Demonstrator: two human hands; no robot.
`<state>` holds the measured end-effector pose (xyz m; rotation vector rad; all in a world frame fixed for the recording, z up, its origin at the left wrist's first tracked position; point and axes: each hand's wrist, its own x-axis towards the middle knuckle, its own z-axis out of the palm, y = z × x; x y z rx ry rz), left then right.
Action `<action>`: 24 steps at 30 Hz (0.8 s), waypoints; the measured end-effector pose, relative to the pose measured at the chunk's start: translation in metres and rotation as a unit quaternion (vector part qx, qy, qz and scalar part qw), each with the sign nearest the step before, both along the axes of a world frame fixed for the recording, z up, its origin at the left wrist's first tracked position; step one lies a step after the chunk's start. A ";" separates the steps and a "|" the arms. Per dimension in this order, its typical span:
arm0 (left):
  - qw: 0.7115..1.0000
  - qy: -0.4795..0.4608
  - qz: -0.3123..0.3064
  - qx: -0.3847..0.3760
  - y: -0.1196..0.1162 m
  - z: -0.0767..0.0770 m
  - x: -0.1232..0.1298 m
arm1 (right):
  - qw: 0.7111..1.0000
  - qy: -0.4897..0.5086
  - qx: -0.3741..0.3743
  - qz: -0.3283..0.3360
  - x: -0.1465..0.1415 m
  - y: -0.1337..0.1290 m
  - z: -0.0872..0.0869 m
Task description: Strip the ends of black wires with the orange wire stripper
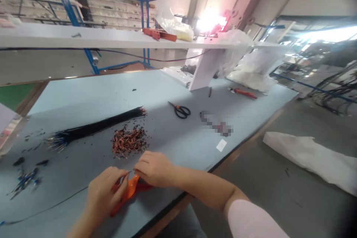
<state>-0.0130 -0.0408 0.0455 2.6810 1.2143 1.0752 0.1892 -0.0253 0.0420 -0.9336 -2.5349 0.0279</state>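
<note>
My left hand (107,189) is closed in a pinch on a thin dark wire (65,199), which trails left across the table. Orange-handled pliers (130,190) lie between my hands at the table's front edge. My right hand (153,167) has its fingers bent together at the tool's upper end; what they hold, if anything, is hidden. Just beyond my hands is a heap of small copper-coloured and black pieces (129,140). Behind it lies a long bundle of black wires (103,124).
Black-handled scissors (182,111) rest mid-table (156,96), with red-handled pliers (245,93) farther right. A loose cluster of blue-ended wires (25,181) lies at the left. A white shelf (111,39) spans the back. A small white card (221,145) sits near the right edge.
</note>
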 end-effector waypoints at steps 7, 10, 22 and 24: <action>0.999 0.013 0.008 0.031 -0.005 0.010 0.006 | 1.000 -0.020 0.013 0.003 0.001 0.002 0.003; 0.998 -0.020 0.040 0.032 -0.005 0.014 -0.002 | 0.999 -0.014 -0.006 -0.044 0.011 0.010 0.014; 0.984 -0.137 0.097 -0.056 -0.003 0.012 -0.002 | 0.984 0.077 -0.152 -0.060 0.007 0.018 -0.009; 0.988 -0.107 0.105 -0.040 -0.003 0.010 0.001 | 0.983 0.094 -0.149 -0.059 0.006 0.017 -0.011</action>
